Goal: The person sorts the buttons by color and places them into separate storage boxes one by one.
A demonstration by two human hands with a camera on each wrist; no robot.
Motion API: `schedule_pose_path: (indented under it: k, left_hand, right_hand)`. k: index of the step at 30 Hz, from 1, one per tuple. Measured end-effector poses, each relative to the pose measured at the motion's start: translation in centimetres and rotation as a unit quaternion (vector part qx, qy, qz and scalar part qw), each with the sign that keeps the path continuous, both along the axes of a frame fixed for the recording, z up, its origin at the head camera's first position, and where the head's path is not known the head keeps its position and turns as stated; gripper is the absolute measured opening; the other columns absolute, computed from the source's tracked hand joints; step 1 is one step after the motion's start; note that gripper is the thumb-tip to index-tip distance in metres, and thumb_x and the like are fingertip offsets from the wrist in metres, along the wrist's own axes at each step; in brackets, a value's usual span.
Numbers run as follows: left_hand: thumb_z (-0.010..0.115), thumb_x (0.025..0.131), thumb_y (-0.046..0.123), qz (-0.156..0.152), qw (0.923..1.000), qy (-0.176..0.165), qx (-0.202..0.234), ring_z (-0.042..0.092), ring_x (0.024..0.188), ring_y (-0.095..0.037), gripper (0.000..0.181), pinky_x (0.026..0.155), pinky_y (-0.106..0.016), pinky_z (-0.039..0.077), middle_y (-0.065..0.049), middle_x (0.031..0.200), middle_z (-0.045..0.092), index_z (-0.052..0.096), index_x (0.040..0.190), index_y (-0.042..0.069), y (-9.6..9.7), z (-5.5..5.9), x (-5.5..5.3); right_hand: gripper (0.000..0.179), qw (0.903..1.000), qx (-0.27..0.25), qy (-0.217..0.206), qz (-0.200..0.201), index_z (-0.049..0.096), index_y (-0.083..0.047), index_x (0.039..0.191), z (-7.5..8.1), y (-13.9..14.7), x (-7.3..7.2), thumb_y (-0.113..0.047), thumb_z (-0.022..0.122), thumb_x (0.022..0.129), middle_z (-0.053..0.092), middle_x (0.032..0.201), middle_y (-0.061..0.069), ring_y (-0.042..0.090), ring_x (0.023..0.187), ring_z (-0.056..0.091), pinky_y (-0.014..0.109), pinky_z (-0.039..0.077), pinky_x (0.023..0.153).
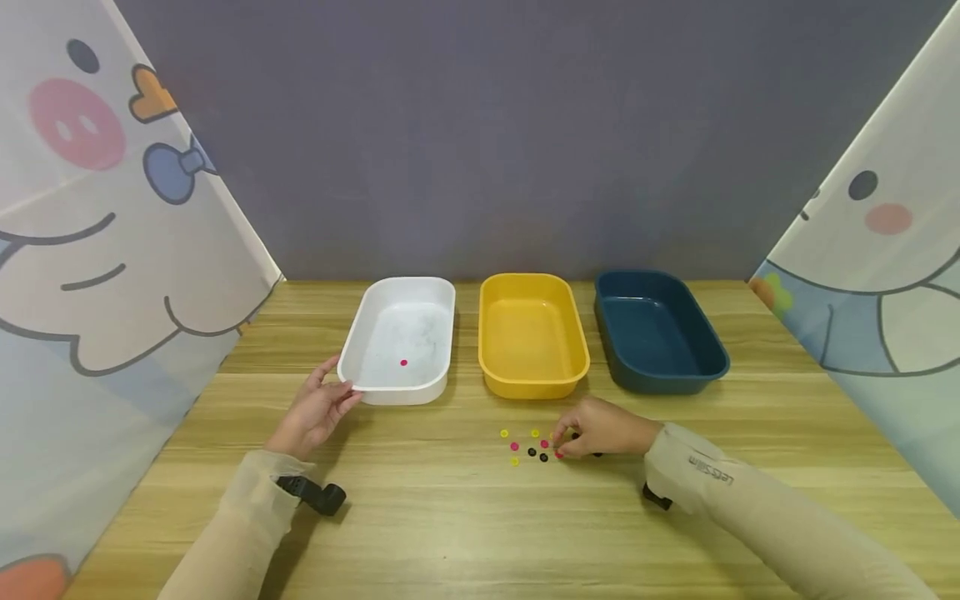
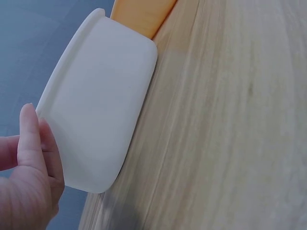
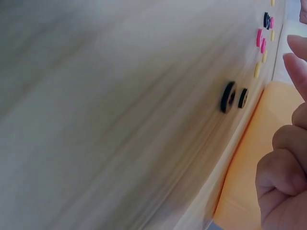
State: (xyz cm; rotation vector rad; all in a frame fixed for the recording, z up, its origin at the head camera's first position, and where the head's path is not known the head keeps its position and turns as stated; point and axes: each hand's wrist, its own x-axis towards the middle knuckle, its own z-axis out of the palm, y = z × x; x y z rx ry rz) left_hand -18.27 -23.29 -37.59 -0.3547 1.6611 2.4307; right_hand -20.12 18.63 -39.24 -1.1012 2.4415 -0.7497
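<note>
Several small round buttons in yellow, pink and black lie on the wooden table, among them a pink button point(image 1: 514, 447) and a black button point(image 3: 228, 97). My right hand point(image 1: 600, 427) reaches down over the right side of this group. Its thumb and index fingertips point at the buttons with a small gap between them in the right wrist view, the other fingers curled. On the left, my left hand point(image 1: 318, 412) touches the near left corner of a white tray point(image 2: 103, 105), fingers fairly straight along its outside. A single pink button point(image 1: 403, 362) lies inside that tray.
A yellow tray point(image 1: 534, 389) stands in the middle, behind the buttons, and a dark blue tray point(image 1: 667, 384) to its right. A grey panel point(image 1: 517, 142) rises behind the trays. Printed cloth walls point(image 1: 90, 300) flank the wooden table point(image 1: 450, 517).
</note>
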Motion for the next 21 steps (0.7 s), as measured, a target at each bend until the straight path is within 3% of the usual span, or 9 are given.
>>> schedule_pose_path:
  k: [11,21]
  left_hand:
    - [0.034,0.098,-0.007,0.001,0.9999,0.009,0.006,0.066,0.073,-0.010,0.065,0.076,-0.017,0.052,-0.011,0.097,0.051,0.002,0.152,0.011,-0.29,-0.07,0.20]
    - [0.035,0.098,-0.008,-0.003,0.9998,0.017,0.012,0.066,0.072,-0.010,0.065,0.076,-0.017,0.052,-0.011,0.096,0.053,0.001,0.152,0.010,-0.17,-0.23,0.14]
  right_hand:
    - [0.009,0.9998,0.006,0.013,-0.012,0.075,-0.011,0.090,-0.16,0.39,0.19,-0.012,0.071,0.083,0.054,0.062,-0.013,-0.002,0.051,0.034,0.018,0.031,0.048]
    - [0.005,0.9947,0.032,0.094,0.026,0.076,-0.014,0.084,-0.50,0.21,0.27,-0.013,0.072,0.081,0.066,0.075,-0.014,-0.005,0.058,0.038,0.017,0.040,0.055]
